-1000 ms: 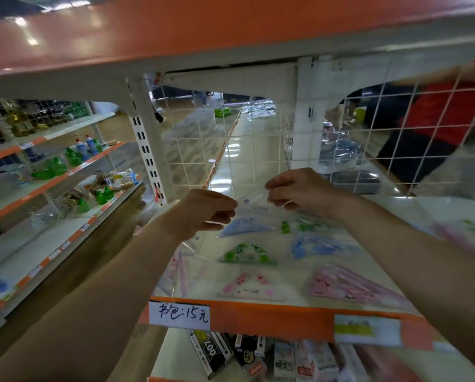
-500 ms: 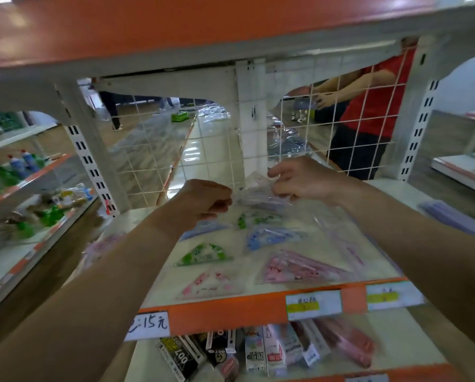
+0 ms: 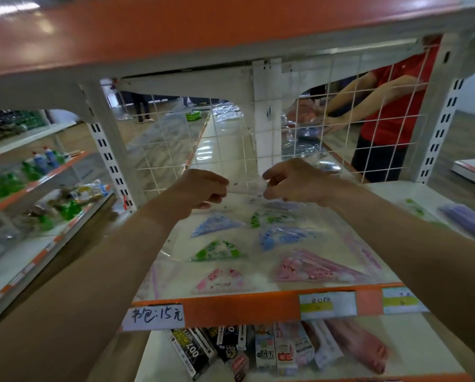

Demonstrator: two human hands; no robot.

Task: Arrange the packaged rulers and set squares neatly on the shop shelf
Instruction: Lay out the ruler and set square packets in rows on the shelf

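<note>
Both my hands reach to the back of the white shelf (image 3: pixel 412 194). My left hand (image 3: pixel 203 188) and my right hand (image 3: pixel 288 180) each pinch one top corner of a clear plastic packet (image 3: pixel 246 187), holding it just above the shelf by the wire grid. Below it lie several packaged set squares in two columns: a blue one (image 3: pixel 214 224), a green one (image 3: pixel 217 250) and a pink one (image 3: pixel 221 279) on the left; a green one (image 3: pixel 272 216), a blue one (image 3: pixel 283 237) and a pink one (image 3: pixel 310 267) on the right.
A white wire grid (image 3: pixel 231 144) closes the shelf's back. The orange shelf above (image 3: pixel 203 26) hangs low overhead. A person in a red shirt (image 3: pixel 396 106) works behind the grid. Purple packets (image 3: pixel 465 219) lie far right. Boxed goods (image 3: pixel 258 351) fill the shelf below.
My view has swung right and then partly back. My hands have kept hold of the clear packet and lifted its top edge a little toward the grid.
</note>
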